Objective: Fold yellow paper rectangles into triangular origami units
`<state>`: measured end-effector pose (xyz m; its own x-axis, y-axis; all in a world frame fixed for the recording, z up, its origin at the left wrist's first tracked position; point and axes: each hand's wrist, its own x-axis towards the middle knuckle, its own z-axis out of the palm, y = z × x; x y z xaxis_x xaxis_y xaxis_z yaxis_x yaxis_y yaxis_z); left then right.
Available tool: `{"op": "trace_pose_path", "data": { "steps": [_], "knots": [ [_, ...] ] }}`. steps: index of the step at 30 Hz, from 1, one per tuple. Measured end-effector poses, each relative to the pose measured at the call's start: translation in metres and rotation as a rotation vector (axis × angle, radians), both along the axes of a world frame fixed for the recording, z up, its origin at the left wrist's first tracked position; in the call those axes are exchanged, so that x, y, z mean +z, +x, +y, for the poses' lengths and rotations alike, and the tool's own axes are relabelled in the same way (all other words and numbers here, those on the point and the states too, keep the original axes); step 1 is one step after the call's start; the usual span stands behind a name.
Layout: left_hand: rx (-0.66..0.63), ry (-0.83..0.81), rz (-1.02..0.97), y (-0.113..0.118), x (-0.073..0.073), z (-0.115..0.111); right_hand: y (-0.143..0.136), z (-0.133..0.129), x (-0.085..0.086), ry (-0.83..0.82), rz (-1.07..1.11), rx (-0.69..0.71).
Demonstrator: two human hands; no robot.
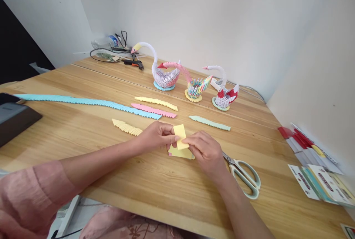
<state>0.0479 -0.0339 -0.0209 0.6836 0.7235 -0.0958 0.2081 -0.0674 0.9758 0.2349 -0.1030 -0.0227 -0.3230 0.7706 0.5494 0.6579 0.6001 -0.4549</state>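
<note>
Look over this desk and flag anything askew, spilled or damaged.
At the back left, a clear bottle seems to lie on its side rather than stand, and a black cable loops loosely beside it. At the right, the paper packets lie fanned unevenly. I see no spill or damage; the paper swans stand upright.

Craft workspace (paper swans (166, 78), scissors (245, 176)).

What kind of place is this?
Probably a home or small-studio papercraft desk: a light wood-grain tabletop against plain walls, three folded-paper swans with curved necks, and white-handled metal scissors beside the hands holding a small yellow paper piece.
</note>
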Motion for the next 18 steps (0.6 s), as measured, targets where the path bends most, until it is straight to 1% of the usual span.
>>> {"op": "trace_pose_path", "data": {
  "steps": [3, 5, 7, 9, 12, 15, 18],
  "knots": [
    [-0.011, 0.204, 0.1, -0.002, 0.002, -0.004, -0.004, -0.001, 0.0, -0.011, 0.082, -0.072],
    [-0.081, 0.358, 0.177, -0.003, 0.004, -0.007, -0.008, -0.001, 0.001, -0.023, 0.176, -0.113],
    [-0.122, 0.458, 0.224, -0.004, 0.005, -0.008, -0.012, -0.001, 0.001, -0.068, 0.271, -0.114],
    [-0.126, 0.489, 0.238, -0.004, 0.007, -0.009, -0.016, -0.001, 0.001, -0.132, 0.345, -0.11],
    [-0.123, 0.465, 0.217, -0.004, 0.007, -0.009, -0.017, -0.002, 0.0, -0.206, 0.409, -0.152],
    [-0.128, 0.437, 0.196, -0.003, 0.006, -0.009, -0.016, -0.003, -0.002, -0.241, 0.438, -0.202],
    [-0.132, 0.415, 0.179, -0.003, 0.004, -0.009, -0.015, -0.003, -0.005, -0.261, 0.449, -0.209]
  ]
}}
